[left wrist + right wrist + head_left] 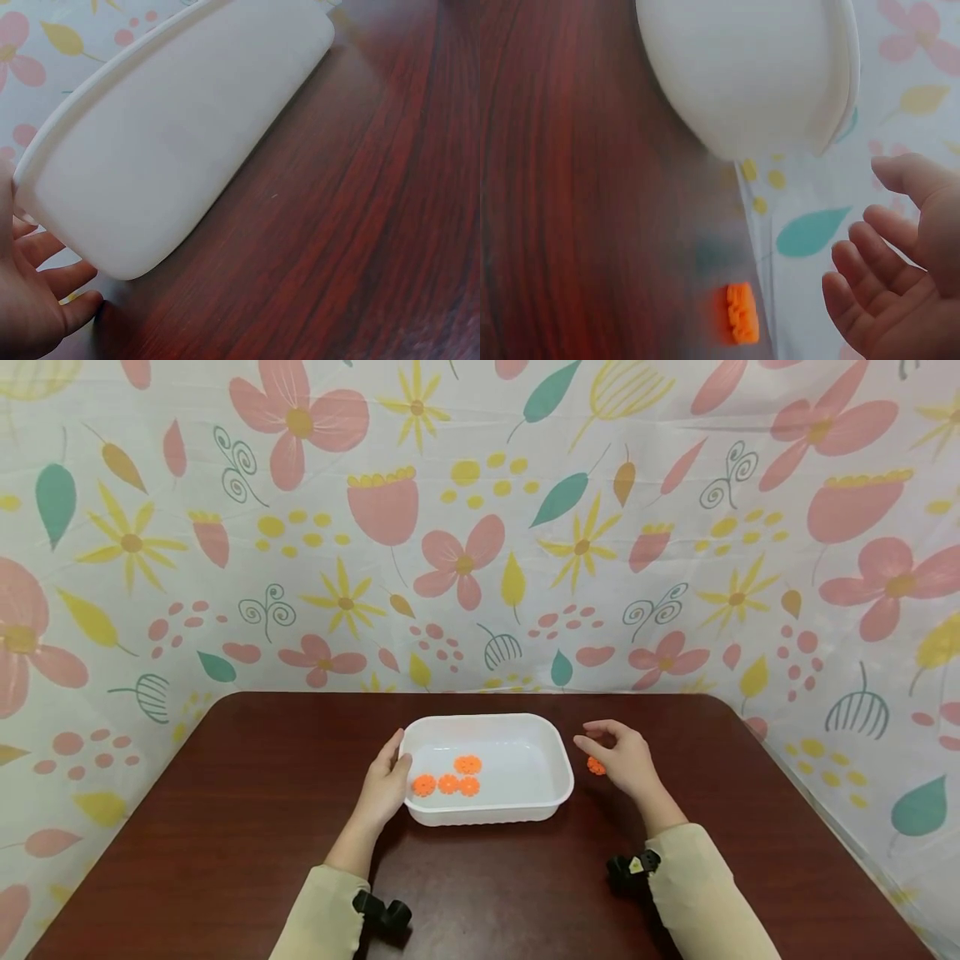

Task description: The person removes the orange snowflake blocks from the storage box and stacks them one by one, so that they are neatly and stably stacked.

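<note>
The left hand (386, 785) held the white tub (517, 781) by its left end, thumb over the rim and fingers against the outer wall. The right hand (622, 756) grasped nothing: the right wrist view showed its fingers loosely bent, apart from both the tub and the loose orange disc (596, 767). That disc lay on the desk (480, 893), just beyond the tub's right end, partly under the hand in the head view. Other orange discs (448, 784) lay inside the tub, gathered towards its near left corner.

The likeliest slip seemed a nudge: a low pass of the right hand could have knocked the loose disc towards the far edge of the desk. A pull or lift from the left alone might have swung or tipped the tub, sliding the discs along its smooth-looking floor. The raised rim could also have caught knuckles coming in too low.

The far edge was fairly near, with the flowered cloth (465, 562) behind it, so room there looked shorter. More desk stretched towards the left and right edges, and most towards the person.
</note>
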A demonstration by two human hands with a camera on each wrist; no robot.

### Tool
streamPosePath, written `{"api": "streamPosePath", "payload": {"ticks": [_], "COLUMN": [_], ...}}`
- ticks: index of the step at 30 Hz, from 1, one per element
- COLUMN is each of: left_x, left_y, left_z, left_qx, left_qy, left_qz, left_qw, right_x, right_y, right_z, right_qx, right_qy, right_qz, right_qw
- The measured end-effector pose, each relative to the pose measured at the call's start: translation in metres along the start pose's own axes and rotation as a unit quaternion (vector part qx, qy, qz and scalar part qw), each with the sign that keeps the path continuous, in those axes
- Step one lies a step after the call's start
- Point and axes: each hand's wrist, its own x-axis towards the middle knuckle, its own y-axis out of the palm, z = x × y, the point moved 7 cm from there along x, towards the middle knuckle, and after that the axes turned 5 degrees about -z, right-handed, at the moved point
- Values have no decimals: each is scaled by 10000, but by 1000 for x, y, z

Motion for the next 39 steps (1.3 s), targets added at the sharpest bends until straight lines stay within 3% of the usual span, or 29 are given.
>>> {"api": "streamPosePath", "payload": {"ticks": [23,39], "left_x": [0,0], "left_y": [1,0], "left_z": [-2,-2], "left_qx": [-154,-69], "left_qy": [100,34], "left_qz": [6,-61], "left_qw": [9998,10000], "right_x": [-1,-3], "right_y": [30,58], "right_z": [60,84], "right_qx": [166,261], "right_qy": [-644,-980], "right_qz": [449,767], "right_qw": [9968,9919]}}
